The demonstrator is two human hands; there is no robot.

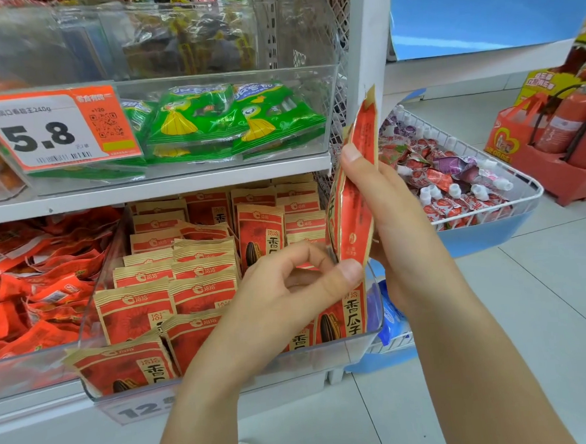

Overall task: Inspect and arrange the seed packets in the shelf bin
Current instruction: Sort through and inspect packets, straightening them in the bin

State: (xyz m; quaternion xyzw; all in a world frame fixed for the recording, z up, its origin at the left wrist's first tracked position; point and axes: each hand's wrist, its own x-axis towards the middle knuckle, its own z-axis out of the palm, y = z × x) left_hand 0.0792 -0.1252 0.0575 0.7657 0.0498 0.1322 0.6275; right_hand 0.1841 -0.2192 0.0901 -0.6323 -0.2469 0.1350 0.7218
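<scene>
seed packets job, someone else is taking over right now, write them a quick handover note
Right hand grips one red seed packet upright, edge-on, above the clear shelf bin's right end.
Left hand pinches that packet's bottom corner.
Bin packets: mostly standing in rows; the front ones lean and lie askew.
Done: one packet lifted out for checking.
Left: finish inspecting it, put it back, straighten the front rows.
</scene>
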